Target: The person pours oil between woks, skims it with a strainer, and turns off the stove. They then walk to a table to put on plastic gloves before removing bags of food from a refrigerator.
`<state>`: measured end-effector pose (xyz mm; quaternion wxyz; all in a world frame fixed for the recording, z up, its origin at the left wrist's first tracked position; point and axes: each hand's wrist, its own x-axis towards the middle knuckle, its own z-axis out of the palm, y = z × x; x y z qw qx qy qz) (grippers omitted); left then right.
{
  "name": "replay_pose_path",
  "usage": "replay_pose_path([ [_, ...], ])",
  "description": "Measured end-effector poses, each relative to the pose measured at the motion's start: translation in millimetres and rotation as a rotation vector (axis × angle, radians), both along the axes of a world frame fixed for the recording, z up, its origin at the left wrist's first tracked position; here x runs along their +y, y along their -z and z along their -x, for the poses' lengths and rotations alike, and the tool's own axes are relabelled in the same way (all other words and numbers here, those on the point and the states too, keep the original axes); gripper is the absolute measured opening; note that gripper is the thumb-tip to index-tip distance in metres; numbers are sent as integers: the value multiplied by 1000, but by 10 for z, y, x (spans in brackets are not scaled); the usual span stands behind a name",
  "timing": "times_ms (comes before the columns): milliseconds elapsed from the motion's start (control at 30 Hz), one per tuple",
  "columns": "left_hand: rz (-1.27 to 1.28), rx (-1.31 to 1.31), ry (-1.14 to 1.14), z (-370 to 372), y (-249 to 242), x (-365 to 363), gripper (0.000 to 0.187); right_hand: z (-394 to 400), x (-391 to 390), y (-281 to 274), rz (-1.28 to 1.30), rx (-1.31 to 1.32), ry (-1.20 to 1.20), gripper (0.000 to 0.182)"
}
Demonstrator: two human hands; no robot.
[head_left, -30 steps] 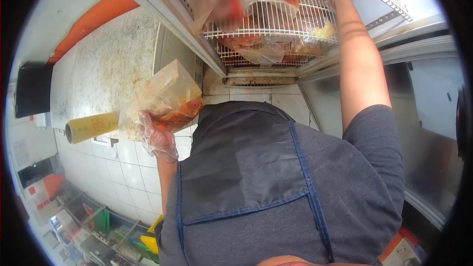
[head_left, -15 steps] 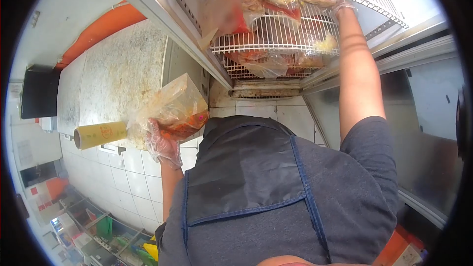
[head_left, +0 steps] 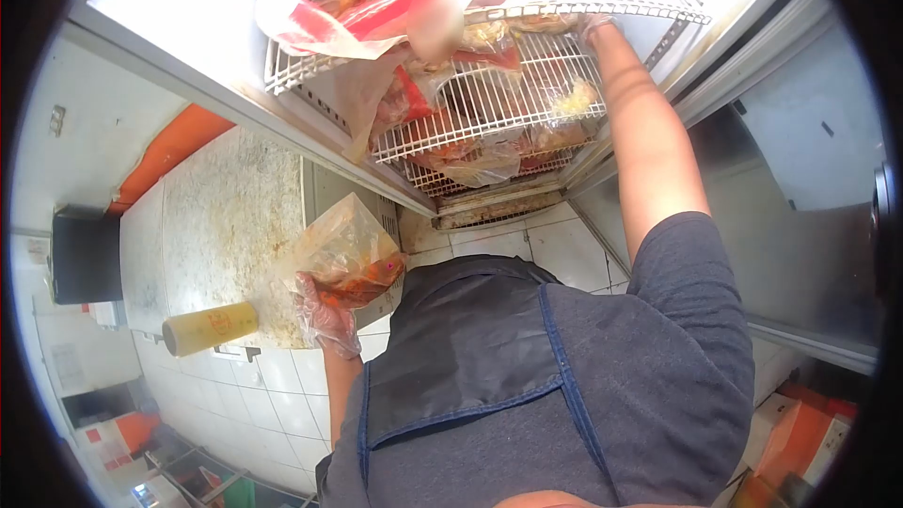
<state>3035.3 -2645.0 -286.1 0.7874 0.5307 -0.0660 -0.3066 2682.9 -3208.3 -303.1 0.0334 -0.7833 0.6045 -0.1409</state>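
In a clear plastic glove, my left hand [head_left: 327,318] is closed around a clear plastic bag [head_left: 353,273] with reddish-orange food inside, held out over the floor beside the white worktop. My right arm stretches up into an open refrigerator. The gloved right hand [head_left: 593,26] is under the front edge of the upper wire shelf [head_left: 649,9], at the right end of a row of wrapped food packs [head_left: 489,36]. Its fingers are hidden, so what they touch does not show.
A large red-and-white bag [head_left: 367,9] of food lies on the upper shelf. More bagged food sits on the lower wire rack [head_left: 489,122]. On the left, a roll of plastic film [head_left: 212,327] rests at the edge of the stained white worktop [head_left: 216,226].
The view has tilted up and shifted, bringing more of the upper shelf and its red-and-white bag into sight. My left hand keeps the bag, and the right stays by the same packs.
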Motion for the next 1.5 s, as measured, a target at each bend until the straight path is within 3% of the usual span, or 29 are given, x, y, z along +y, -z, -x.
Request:
replay_pose_path([
  [133,10,19,39,-101,131,52,52,17,150,46,28,109,77,22],
  [233,0,54,71,-148,180,77,59,75,439,214,413,-88,5,20],
  [267,-15,84,88,-142,154,78,62,83,189,600,179,-749,50,23],
  [300,-17,80,102,-123,115,68,62,61,364,462,183,-752,64,23],
  [367,-66,50,107,-77,38,47,66,19,871,229,59,-1134,13,22],
  [400,-69,46,122,-80,38,47,66,97,1031,221,66,-1137,28,22],
  [467,-55,22,121,-87,47,46,70,224,1307,222,392,-764,-244,20],
  [633,-22,37,176,-38,-49,-50,72,308,2056,-381,147,-769,-7,26],
  [700,-38,52,188,-15,-48,-79,73,440,2218,-506,351,-542,-86,26],
  [833,-58,24,204,-59,68,-142,74,635,2376,-509,229,-159,-269,21],
  [900,-85,15,181,-56,72,-102,75,602,2416,-342,159,-119,-288,20],
  [967,-73,102,186,-11,25,-141,73,481,2433,-297,308,10,-379,20],
  [1000,-89,102,172,-72,86,-99,73,421,2454,-180,449,-35,-402,19],
  [1167,72,220,266,-209,256,-30,72,352,2412,-112,401,-24,-452,25],
  [1267,35,116,239,-43,94,-55,73,337,2487,-147,268,-361,-398,13],
  [1300,40,116,243,-74,126,-33,73,357,2484,-127,274,-359,-395,13],
  [1367,38,107,246,-131,190,3,71,377,2440,-74,317,-79,-376,20],
  [1500,43,85,198,-79,207,127,69,280,2593,-140,489,-252,-387,15],
])
